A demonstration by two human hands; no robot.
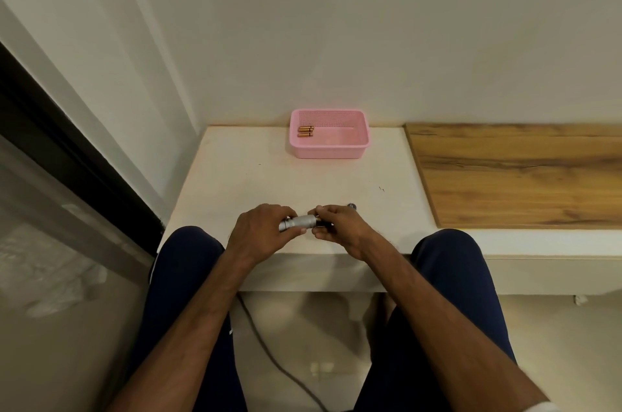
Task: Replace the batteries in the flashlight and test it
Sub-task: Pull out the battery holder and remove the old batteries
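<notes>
A: What am I holding?

B: Your left hand (261, 231) wraps the small silver metal flashlight (300, 221) over the white table's (303, 179) near edge; your right hand (340, 226) pinches its dark end.

A: Handling?

B: Probably light, rigid, slick; hold the barrel.

We see the flashlight (300, 221), a short silver metal cylinder, lying roughly level and crosswise just above the near edge of the tabletop (255, 182). A dark part (321, 222) sits at its right end, mostly hidden, so we cannot tell whether it is joined or apart. The batteries (305, 131), three copper-coloured cells as far as we can count, lie side by side at the left end of the pink basket (361, 137), well apart from the flashlight.
</notes>
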